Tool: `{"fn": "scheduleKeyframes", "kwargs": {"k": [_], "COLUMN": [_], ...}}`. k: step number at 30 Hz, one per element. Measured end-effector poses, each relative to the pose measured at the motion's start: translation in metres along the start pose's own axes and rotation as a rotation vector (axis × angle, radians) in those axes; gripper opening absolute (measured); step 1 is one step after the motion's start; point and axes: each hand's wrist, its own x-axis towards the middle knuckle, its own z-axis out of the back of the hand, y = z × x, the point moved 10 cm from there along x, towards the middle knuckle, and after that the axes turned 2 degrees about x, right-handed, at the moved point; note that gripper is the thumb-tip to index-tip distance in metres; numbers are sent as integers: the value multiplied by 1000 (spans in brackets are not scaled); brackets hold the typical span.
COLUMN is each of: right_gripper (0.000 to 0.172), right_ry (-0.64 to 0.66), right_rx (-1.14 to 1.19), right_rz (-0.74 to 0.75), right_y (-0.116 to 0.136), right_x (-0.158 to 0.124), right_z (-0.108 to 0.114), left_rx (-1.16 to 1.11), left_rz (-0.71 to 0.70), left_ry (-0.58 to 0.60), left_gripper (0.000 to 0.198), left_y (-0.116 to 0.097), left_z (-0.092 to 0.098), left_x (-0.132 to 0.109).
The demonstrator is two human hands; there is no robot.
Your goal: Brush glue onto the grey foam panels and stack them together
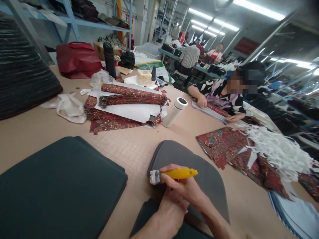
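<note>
My right hand is closed round the yellow handle of a paintbrush, whose bristles are caked with white stuff and point left. Just below and partly behind it is my left hand; the right hand covers most of its fingers, so its grip cannot be made out. Both hands are over a stack of grey panels with rounded corners. Dark green panels show under my left wrist. A larger stack of dark green sheets lies to the left.
A white flask stands beyond the grey panels. Behind it to the left are piled patterned red pieces. At right lie more patterned pieces and white strips. A co-worker handles material across the table. A black stack rises far left.
</note>
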Motion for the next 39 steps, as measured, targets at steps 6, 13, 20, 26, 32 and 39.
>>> {"fn": "scheduleKeyframes", "kwargs": {"k": [6,13,20,26,32,39], "right_gripper": [23,24,18,31,38,38], "right_ry": [-122,-329,-271,-542,-577,-676], "right_rx": [42,138,121,113,78,29], "right_rz": [28,81,91,137,120,119], "right_y": [-7,-5,-13,-14,-19,-7], "right_x": [33,42,62,79,71,48], "right_z": [26,61,56,108,125,165], "left_rx": [-50,-109,-56,61,101,232], "left_rz": [-55,-77,-130,-177,-179,-257], "left_ry": [109,156,65,-1,-17,-171], "left_gripper": [54,51,60,56,58,58], "left_y": [2,3,7,7,4,1], "left_z": [30,41,18,18,28,28], "left_x": [-6,-7,-10,-8,-7,-8]}}
